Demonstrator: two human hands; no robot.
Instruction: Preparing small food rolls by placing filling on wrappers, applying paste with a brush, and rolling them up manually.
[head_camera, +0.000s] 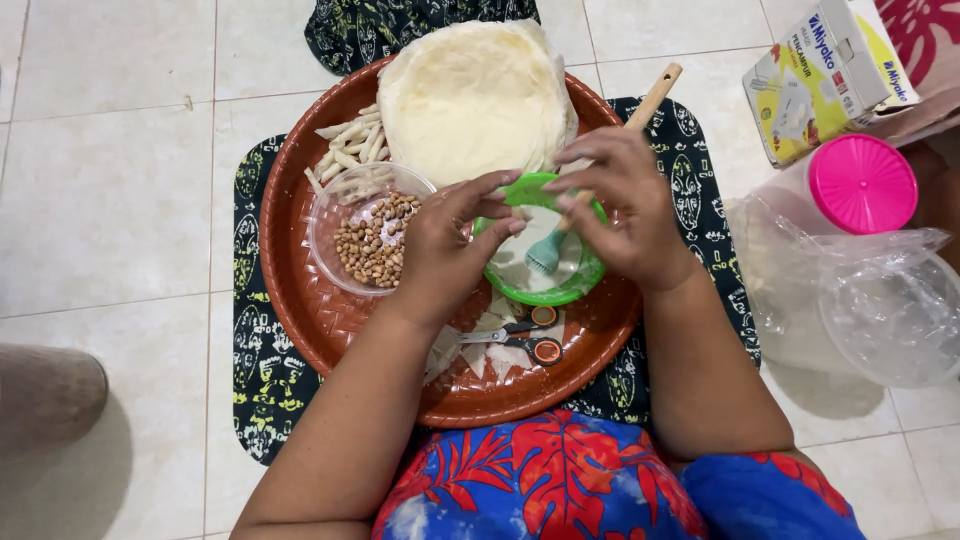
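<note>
My left hand (445, 245) and my right hand (620, 205) meet over a small green bowl (590, 272) on a round brown tray (330, 320). Their fingertips pinch together at something small that I cannot make out. A teal brush (545, 255) with a wooden handle (655, 95) rests in the bowl, under my right hand. Left of my left hand stands a clear bowl of peanuts (372, 240). A stack of pale round wrappers (475, 95) fills the tray's far side, with several rolled sticks (350, 140) beside it.
Scissors with orange handles (530, 335) and white wrapper scraps lie on the tray's near side. A dark patterned cloth (260, 370) lies under the tray. At right are a pink-lidded container (860, 185), clear plastic bags (880, 310) and a cardboard box (825, 75). The floor is tiled.
</note>
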